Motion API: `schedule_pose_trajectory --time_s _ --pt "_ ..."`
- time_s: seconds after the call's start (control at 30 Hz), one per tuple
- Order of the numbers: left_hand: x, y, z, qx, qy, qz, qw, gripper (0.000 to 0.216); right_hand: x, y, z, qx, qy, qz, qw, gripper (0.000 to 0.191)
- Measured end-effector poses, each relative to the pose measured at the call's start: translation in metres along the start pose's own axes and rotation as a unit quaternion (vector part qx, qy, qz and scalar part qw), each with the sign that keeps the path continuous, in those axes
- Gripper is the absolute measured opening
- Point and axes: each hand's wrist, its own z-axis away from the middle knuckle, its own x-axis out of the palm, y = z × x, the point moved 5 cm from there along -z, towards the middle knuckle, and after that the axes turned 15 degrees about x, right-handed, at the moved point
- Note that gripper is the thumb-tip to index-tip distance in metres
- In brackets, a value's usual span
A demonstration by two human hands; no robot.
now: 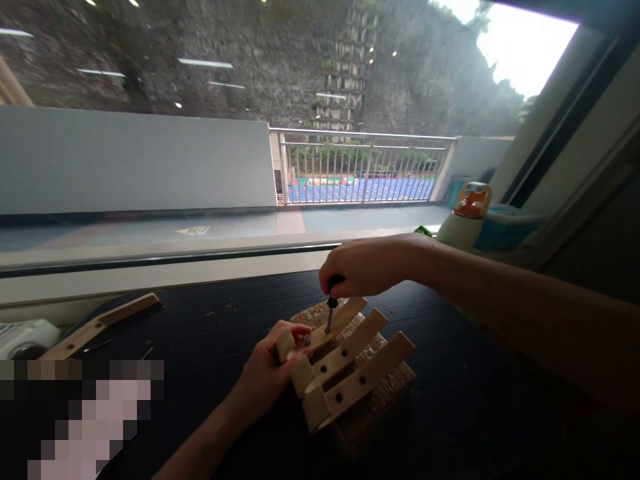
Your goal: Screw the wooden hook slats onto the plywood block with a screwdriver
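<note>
Before us, on a dark surface (465, 413) under a wide window, a pale wooden piece (370, 367) with three slanting slats lies across a rough, shiny-topped block (397, 387). The slats run side by side with gaps between them, each ending at its near end in a raised, rounded part; dark round fittings dot the two slats nearer us.

Our right hand (353, 268) is clamped around the black handle of a screwdriver (332, 304). Its shaft points steeply down, and the tip meets the farthest slat. Our left hand (275, 352) is closed around the near end of that same slat, its fingertips beside a small metal screw (307, 341). Shadow makes it hard to tell whether the wooden piece is fastened to the block.

We judge the wood stiff, fairly light and smooth, unlikely to bend but able to twist or slide under the driver; the raised near ends look like the surest hold, with fingers clear of the tip.

To the left lies a loose wooden strip (125, 313); at the right stands a bottle (457, 230) with an orange top.
</note>
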Motion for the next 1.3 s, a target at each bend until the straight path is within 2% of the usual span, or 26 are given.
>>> schedule_pose_trajectory --time_s 0.3,0.47,0.7,0.83,0.97,1.13,1.3 --pt "0.0 -0.001 0.001 -0.002 -0.002 0.011 1.0 0.023 0.004 -0.004 -0.002 0.009 0.039 0.036 0.999 0.025" --pt "-0.001 -0.001 0.0 0.007 0.001 0.012 1.0 0.023 -0.001 0.001 0.003 0.044 0.03 0.018 0.998 0.025" --pt "-0.001 0.0 0.001 0.005 0.003 0.01 1.0 0.023 -0.005 0.001 0.006 0.0 0.011 -0.002 1.0 0.024" --pt "-0.001 0.0 -0.001 0.0 0.009 0.004 1.0 0.023 -0.005 0.0 0.003 -0.01 0.033 -0.002 0.999 0.022" --pt "-0.001 0.0 -0.002 0.003 0.009 0.014 1.0 0.023 -0.002 -0.001 -0.001 -0.003 0.044 -0.006 0.999 0.02" --pt "-0.001 -0.002 0.0 0.006 0.009 0.022 1.0 0.023 0.001 0.002 -0.004 0.02 0.067 -0.015 0.997 0.026" --pt "0.0 -0.001 0.001 -0.001 0.008 0.02 1.0 0.023 -0.003 0.006 0.004 0.029 0.061 -0.039 0.997 0.028"
